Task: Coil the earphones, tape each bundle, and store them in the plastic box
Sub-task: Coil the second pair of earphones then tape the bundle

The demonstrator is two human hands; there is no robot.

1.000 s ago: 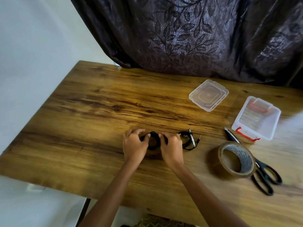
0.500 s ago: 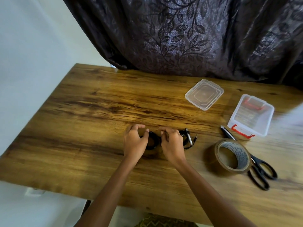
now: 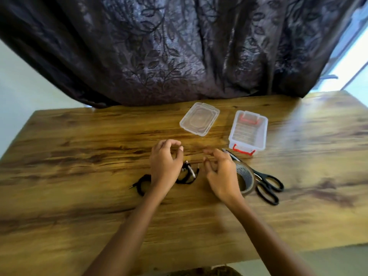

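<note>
Two black earphone bundles lie on the wooden table point(image 3: 79, 160). One coiled bundle point(image 3: 142, 184) sits left of my left wrist, its plug pointing left. The other bundle point(image 3: 188, 173) lies between my hands, partly hidden by my left hand point(image 3: 165, 162). That hand hovers with curled fingers and holds nothing. My right hand point(image 3: 221, 172) is raised with fingers spread, over the roll of brown tape point(image 3: 246, 178). The clear plastic box point(image 3: 248, 132) with red clips stands open behind the tape. Its lid point(image 3: 199, 121) lies to the left of it.
Black scissors point(image 3: 266, 184) lie right of the tape roll, blades pointing toward the box. A dark patterned curtain point(image 3: 179, 46) hangs behind the table's far edge. Bare wood stretches across the left and far right of the table.
Both hands have let go of the coiled earphones and lifted off them. The right hand has shifted right, over the tape roll. The camera view has swung so the table sits lower.
</note>
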